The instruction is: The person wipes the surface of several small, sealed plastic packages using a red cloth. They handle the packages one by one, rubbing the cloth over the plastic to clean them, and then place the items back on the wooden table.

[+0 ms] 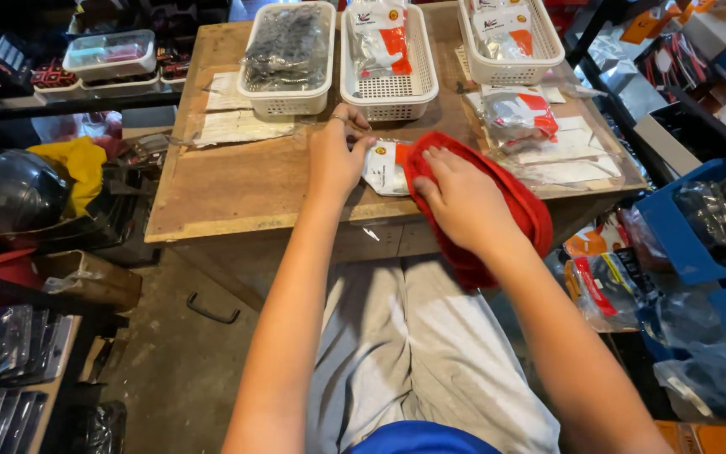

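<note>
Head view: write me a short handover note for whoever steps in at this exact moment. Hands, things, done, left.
Left hand: flat on a small white-and-red plastic packet, pinning it to the wooden table.
Right hand: pressed on a red cloth that overlaps the packet's right edge and hangs off the table's front edge.
Behind: three white baskets; the left one holds dark bagged parts, the middle and right hold similar packets. More packets lie loose at right.
Done: cannot tell which packets have been wiped.
Left: this packet is under the cloth, not yet in a basket.
</note>
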